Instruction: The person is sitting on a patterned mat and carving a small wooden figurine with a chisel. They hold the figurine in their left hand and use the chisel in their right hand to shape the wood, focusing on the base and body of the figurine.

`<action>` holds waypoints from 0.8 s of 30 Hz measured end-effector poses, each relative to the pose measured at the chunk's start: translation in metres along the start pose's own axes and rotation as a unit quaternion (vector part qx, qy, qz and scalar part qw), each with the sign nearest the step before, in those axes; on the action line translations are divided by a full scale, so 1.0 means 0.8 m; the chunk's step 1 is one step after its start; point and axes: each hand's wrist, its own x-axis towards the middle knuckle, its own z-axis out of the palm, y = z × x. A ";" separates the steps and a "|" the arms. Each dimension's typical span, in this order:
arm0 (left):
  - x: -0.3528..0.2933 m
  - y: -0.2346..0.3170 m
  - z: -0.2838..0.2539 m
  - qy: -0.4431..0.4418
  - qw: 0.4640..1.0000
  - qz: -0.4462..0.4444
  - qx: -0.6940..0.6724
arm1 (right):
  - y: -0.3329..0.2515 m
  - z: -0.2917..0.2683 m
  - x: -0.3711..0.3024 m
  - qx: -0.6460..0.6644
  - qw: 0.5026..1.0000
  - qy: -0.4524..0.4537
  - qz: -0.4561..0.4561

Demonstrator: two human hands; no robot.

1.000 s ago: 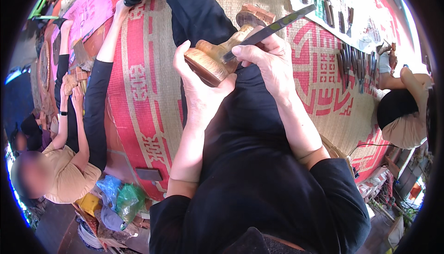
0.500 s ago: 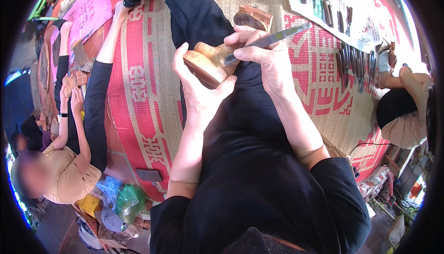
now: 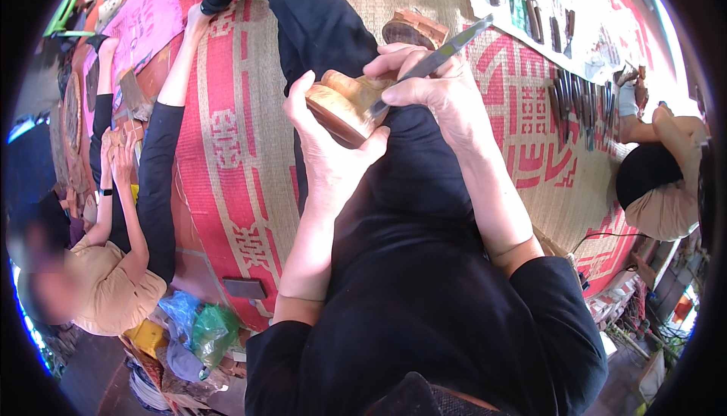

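Note:
My left hand (image 3: 331, 152) cups a carved piece of light wood (image 3: 333, 103) with rounded lumps and a dark, flat underside, thumb and fingers pressing its opposite sides. Pinched like a pen in my right hand (image 3: 443, 96) is a flat grey carving blade (image 3: 454, 45), its upper end slanting up to the right. The lower end of the blade touches the right side of the wood or comes very close. Some right fingers reach behind the wood, where their tips are partly hidden. Both hands are above my black-trousered lap.
A reddish wooden block (image 3: 415, 29) lies on the red and tan woven mat (image 3: 522, 124). Several dark-handled tools (image 3: 579, 105) lie to the right, others on a white sheet (image 3: 598, 48). At left, a seated person (image 3: 113, 283) handles a small wooden piece. Plastic bags (image 3: 212, 333) lie near that person.
The blade has turned steeper, its upper end moving left and up, while its lower end slid down along the wood. The wooden piece shifted slightly in my left hand.

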 end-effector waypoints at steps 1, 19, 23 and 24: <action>0.001 -0.004 0.000 -0.002 1.000 -0.004 -0.013 | -0.001 0.003 -0.002 -0.031 0.999 -0.007 -0.027; 0.002 -0.001 -0.003 -0.008 0.999 -0.031 -0.021 | 0.006 0.003 0.003 0.068 0.997 0.024 0.038; 0.003 -0.001 -0.001 -0.001 0.998 -0.039 -0.046 | 0.006 0.012 0.003 0.051 0.999 0.014 0.009; 0.002 -0.002 -0.002 -0.004 0.999 -0.036 -0.035 | 0.007 0.012 0.003 0.051 0.998 0.020 0.021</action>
